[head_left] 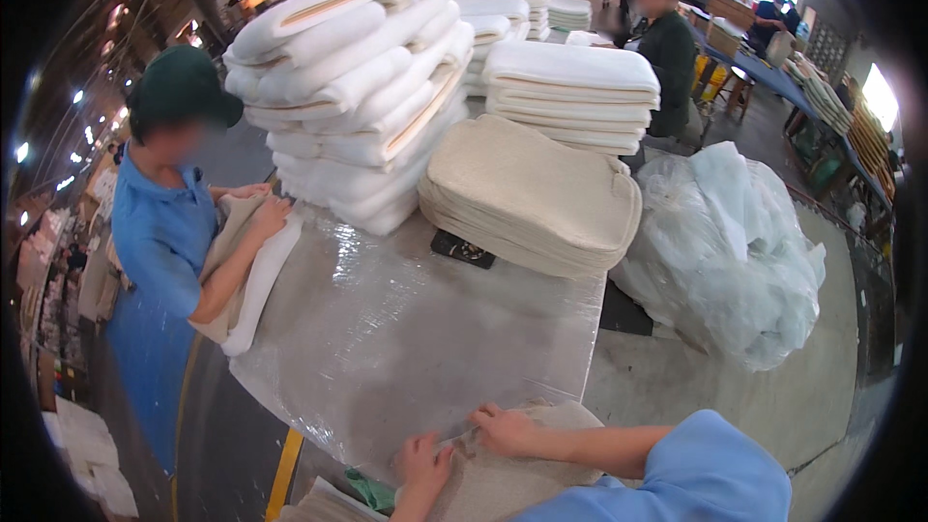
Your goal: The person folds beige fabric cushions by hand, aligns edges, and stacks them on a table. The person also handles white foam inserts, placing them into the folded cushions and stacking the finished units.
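My left hand [422, 461] and my right hand [505, 430] both rest on a beige fabric cover [517, 478] at the near edge of the plastic-wrapped table [406, 329]. The fingers of each hand pinch the cover's upper edge, a few centimetres apart. My blue sleeve [710, 469] comes in from the lower right. What lies under the cover is hidden.
A stack of beige covers [532, 198] and a tall pile of white foam pads [358, 87] stand farther back. A person in blue [164, 232] handles a pad at the left. A bulging clear plastic bag [725, 251] sits on the floor at the right. Other people work behind.
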`<action>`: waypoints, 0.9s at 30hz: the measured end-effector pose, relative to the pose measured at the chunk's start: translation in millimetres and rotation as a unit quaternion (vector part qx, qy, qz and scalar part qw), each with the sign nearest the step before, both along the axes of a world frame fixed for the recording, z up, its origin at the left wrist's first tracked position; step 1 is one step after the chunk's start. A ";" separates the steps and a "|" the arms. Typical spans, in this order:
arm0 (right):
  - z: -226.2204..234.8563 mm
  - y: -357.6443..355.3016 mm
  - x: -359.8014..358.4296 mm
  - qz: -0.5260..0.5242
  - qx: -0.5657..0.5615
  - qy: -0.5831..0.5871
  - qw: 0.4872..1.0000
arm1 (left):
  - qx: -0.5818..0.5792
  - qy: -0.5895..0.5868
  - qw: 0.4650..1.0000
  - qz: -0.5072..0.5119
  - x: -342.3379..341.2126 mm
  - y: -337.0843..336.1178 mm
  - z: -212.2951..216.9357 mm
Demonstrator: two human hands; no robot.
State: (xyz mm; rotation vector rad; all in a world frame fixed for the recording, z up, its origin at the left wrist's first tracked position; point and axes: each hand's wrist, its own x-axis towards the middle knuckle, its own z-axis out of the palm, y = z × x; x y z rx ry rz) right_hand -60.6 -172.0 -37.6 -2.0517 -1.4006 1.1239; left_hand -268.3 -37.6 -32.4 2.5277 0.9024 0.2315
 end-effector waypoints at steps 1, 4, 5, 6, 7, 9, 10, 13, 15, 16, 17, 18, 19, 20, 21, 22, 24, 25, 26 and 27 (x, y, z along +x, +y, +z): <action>24.3 -10.4 7.1 0.028 0.001 0.008 1.000 | -0.030 0.000 0.998 -0.058 -14.7 3.7 6.4; 75.6 -58.8 32.0 0.312 -0.091 0.000 0.946 | -0.101 0.062 0.972 -0.202 -64.5 -2.3 21.0; 78.3 -72.0 34.9 0.322 -0.095 -0.009 0.942 | -0.110 0.128 0.960 -0.224 -78.0 -23.6 24.2; 73.9 -84.8 32.4 0.337 -0.097 -0.015 0.936 | -0.119 0.196 0.943 -0.241 -87.5 -39.6 27.0; 68.9 -89.9 29.3 0.353 -0.096 -0.020 0.930 | -0.124 0.226 0.938 -0.233 -89.7 -44.8 27.1; 58.3 -82.2 30.2 0.343 -0.091 -0.016 0.935 | -0.134 0.284 0.926 -0.209 -84.2 -48.8 27.0; 53.9 -80.9 28.0 0.338 -0.090 -0.009 0.937 | -0.149 0.252 0.931 -0.217 -81.0 -48.7 25.2; 51.4 -92.4 28.0 0.314 -0.117 -0.011 0.942 | -0.147 0.193 0.951 -0.191 -82.0 -41.9 21.9; 40.0 -76.6 29.7 0.314 -0.085 -0.018 0.945 | -0.122 0.185 0.961 -0.167 -78.6 -43.2 14.7; 32.6 -68.8 31.3 0.311 -0.066 -0.022 0.948 | -0.137 0.182 0.959 -0.166 -74.0 -41.7 11.5; 30.3 -60.6 32.1 0.316 -0.075 -0.025 0.945 | -0.147 0.185 0.958 -0.161 -73.6 -38.3 13.1; 28.4 -53.8 34.9 0.320 -0.084 -0.028 0.943 | -0.157 0.188 0.957 -0.156 -74.3 -34.9 15.6; 26.5 -52.5 38.3 0.324 -0.098 -0.033 0.941 | -0.160 0.182 0.958 -0.153 -73.9 -33.8 16.1; 25.6 -53.7 37.6 0.314 -0.091 -0.013 0.945 | -0.163 0.175 0.959 -0.150 -72.3 -32.6 16.0; 25.1 -55.9 35.9 0.305 -0.085 0.006 0.949 | -0.167 0.169 0.960 -0.148 -70.3 -31.3 15.8; 25.4 -52.9 40.2 0.297 -0.073 0.019 0.952 | -0.186 0.144 0.961 -0.143 -67.0 -25.9 15.2; 20.8 -52.2 48.7 0.266 -0.034 0.041 0.963 | -0.235 0.102 0.956 -0.139 -75.7 -18.3 13.0; 18.2 -53.6 51.2 0.250 -0.015 0.055 0.967 | -0.235 0.113 0.957 -0.124 -84.8 -13.5 15.7; 28.1 -55.8 57.7 0.251 -0.022 0.018 0.968 | -0.233 0.118 0.960 -0.105 -94.8 -9.6 20.3; 39.5 -62.1 64.4 0.251 -0.028 -0.019 0.967 | -0.230 0.124 0.961 -0.086 -103.7 -7.3 24.8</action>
